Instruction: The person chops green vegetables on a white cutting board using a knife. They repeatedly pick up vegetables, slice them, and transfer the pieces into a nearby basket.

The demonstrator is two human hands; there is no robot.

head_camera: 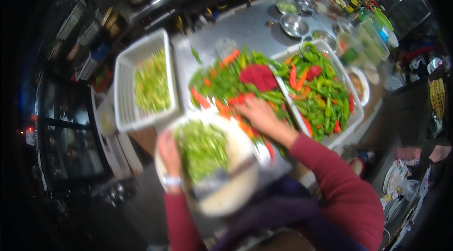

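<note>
A round pale cutting board [226, 201] lies before me, with a heap of sliced green peppers [203, 150] on it. My left hand [170, 152] rests at the board's left side, against the edge of the heap, and appears to hold nothing. A cleaver [211, 184] lies flat below the slices, its handle pointing right. Beyond the board, my right hand [257, 113] reaches into a loose pile of green and red peppers [226, 70]. Its fingertips touch red peppers [241, 98]; blur hides whether they grip one. A dark red cloth [259, 77] sits on the pile.
Left of the pile stands a white plastic basket [122, 105] with sliced peppers inside. At right, a white tray [348, 123] holds whole peppers. Metal bowls [294, 25], sauce bottles [354, 2] and a clear container [375, 42] stand farther back on the steel table [244, 20].
</note>
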